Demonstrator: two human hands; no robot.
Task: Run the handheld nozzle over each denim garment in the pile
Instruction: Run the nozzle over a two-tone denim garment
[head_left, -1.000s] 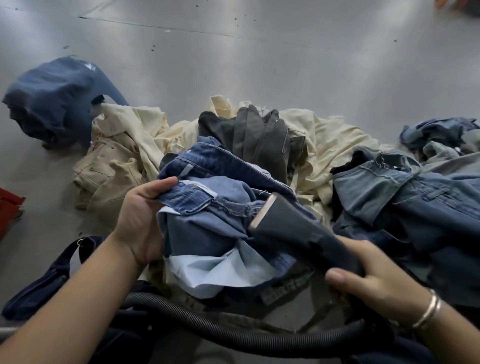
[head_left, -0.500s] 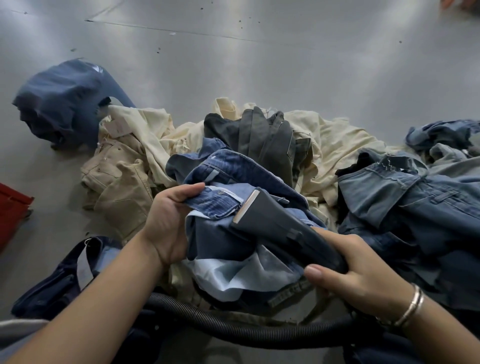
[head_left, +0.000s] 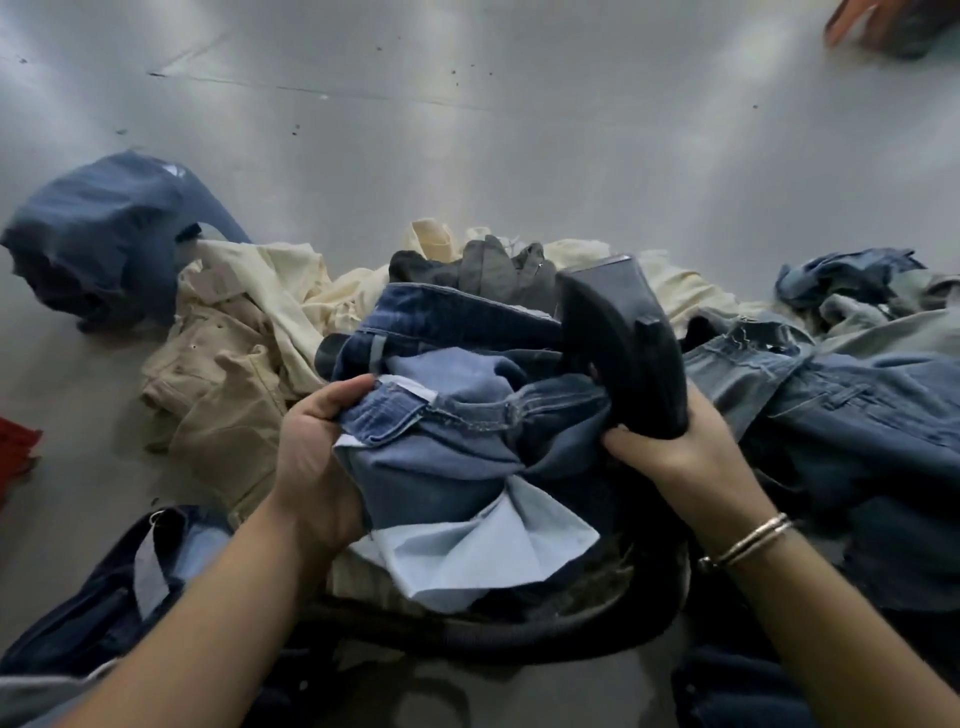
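A bunched pair of blue jeans (head_left: 457, 441) with a pale lining sits at the middle of the pile. My left hand (head_left: 311, 457) grips its left edge near the waistband. My right hand (head_left: 675, 452) holds the base of the dark handheld nozzle (head_left: 618, 343), which stands tilted upright at the garment's right side, its flat mouth facing away at the top. A black ribbed hose (head_left: 519, 639) curves along the floor below the jeans.
Cream trousers (head_left: 228, 374), a dark grey garment (head_left: 493, 270) and more blue denim (head_left: 857, 405) lie around the pile. A dark blue garment (head_left: 104, 234) lies apart at left, navy denim (head_left: 104, 597) at lower left. Red cloth (head_left: 15, 447) pokes in at the left edge. Grey floor (head_left: 519, 130) stretches beyond.
The nozzle has swung from lying across the jeans, mouth toward the left, to standing upright at their right side. My left hand keeps its hold on the jeans.
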